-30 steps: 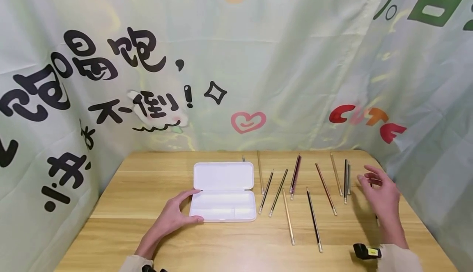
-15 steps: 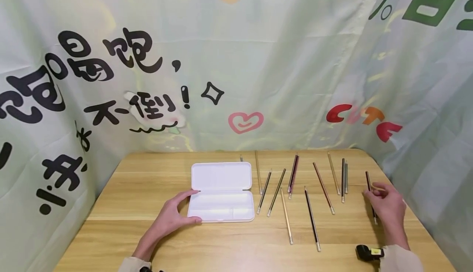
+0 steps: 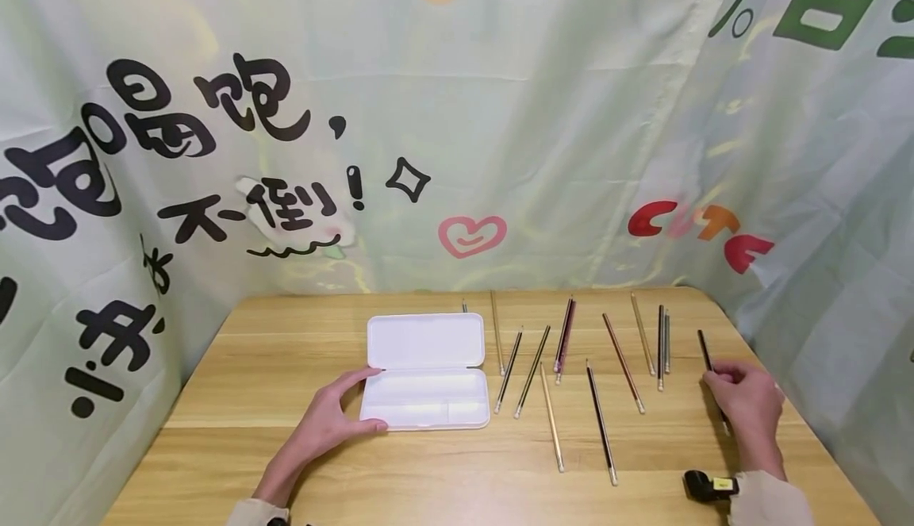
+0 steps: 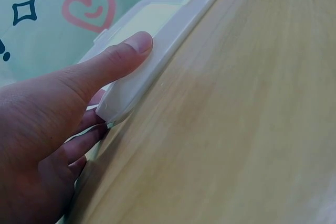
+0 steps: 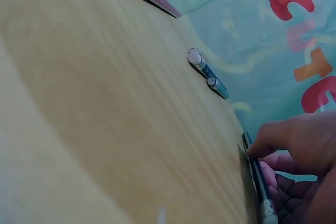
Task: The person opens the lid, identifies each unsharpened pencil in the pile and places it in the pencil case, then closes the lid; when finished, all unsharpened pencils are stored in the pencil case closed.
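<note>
A white pencil case point(image 3: 426, 371) lies with its lid folded back on the table. My left hand point(image 3: 324, 419) grips its left end, thumb on the front edge and fingers round the back; the left wrist view shows the thumb along the case's wall point(image 4: 157, 59). At the far right, my right hand point(image 3: 746, 399) pinches a dark pencil point(image 3: 704, 347) between thumb and fingers. In the right wrist view that pencil point(image 5: 257, 174) slants close over the table, its eraser end toward the camera. Part of it is hidden by the hand.
Several pencils lie scattered between the case and my right hand, among them a black one point(image 3: 602, 423), a natural wood one point(image 3: 552, 419) and a reddish one point(image 3: 624, 363). The wooden table point(image 3: 443, 478) ends at printed cloth walls point(image 3: 557, 153) behind and beside it.
My right hand has come down onto the dark pencil at the far right and taken hold of it, tilting its far end slightly left. My left hand keeps its grip on the case.
</note>
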A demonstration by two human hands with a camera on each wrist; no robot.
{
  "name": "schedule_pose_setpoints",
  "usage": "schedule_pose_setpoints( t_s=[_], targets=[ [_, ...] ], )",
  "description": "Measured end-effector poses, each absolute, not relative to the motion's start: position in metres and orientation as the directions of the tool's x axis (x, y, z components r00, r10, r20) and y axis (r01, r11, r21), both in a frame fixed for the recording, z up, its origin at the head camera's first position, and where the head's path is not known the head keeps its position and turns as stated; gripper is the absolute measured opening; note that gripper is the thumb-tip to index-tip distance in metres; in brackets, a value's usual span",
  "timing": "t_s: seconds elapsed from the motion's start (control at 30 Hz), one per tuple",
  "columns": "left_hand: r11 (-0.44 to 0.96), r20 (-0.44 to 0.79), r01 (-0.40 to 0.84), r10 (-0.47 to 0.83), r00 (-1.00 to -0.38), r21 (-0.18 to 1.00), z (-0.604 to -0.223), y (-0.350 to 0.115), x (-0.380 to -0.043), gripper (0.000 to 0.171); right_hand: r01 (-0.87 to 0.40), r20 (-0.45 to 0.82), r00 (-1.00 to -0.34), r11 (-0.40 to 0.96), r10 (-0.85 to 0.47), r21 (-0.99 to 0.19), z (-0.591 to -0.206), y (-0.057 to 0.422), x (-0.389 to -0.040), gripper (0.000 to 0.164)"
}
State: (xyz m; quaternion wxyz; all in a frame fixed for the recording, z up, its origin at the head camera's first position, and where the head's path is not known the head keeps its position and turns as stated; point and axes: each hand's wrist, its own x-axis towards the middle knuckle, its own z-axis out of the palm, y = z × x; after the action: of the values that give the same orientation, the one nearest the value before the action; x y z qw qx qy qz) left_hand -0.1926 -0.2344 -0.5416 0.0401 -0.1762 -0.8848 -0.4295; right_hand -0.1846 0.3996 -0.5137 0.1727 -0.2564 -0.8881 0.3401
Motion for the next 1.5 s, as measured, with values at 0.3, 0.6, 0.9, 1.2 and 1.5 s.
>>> schedule_pose_setpoints(
  t_s=[0.3, 0.6, 0.9, 1.2, 1.5],
  targets=[
    [0.576, 0.219, 0.340, 0.271, -0.938, 0.744, -0.544, -0.236, -0.189, 0.084, 0.319, 0.134, -0.827, 0.653, 0.546, -0.687, -0.510, 0.394, -0.187, 0.031],
    [0.585, 0.228, 0.342, 0.262, -0.938, 0.735, -0.544, -0.238, -0.190, 0.083, 0.163, 0.223, -0.847, 0.636, 0.482, -0.754, -0.499, 0.375, -0.193, 0.027],
    [0.577, 0.225, 0.349, 0.278, -0.934, 0.739, -0.544, -0.234, -0.195, 0.084, -0.031, 0.227, -0.912, 0.496, 0.341, -0.868, -0.487, 0.355, -0.193, 0.029],
    [0.575, 0.235, 0.365, 0.289, -0.928, 0.732, -0.544, -0.235, -0.194, 0.082, -0.167, 0.343, -0.913, 0.561, 0.223, -0.811, -0.483, 0.321, -0.195, 0.020],
    [0.573, 0.243, 0.371, 0.289, -0.926, 0.731, -0.544, -0.234, -0.194, 0.081, -0.319, 0.451, -0.886, 0.565, 0.107, -0.761, -0.473, 0.277, -0.195, 0.015]
  ],
)
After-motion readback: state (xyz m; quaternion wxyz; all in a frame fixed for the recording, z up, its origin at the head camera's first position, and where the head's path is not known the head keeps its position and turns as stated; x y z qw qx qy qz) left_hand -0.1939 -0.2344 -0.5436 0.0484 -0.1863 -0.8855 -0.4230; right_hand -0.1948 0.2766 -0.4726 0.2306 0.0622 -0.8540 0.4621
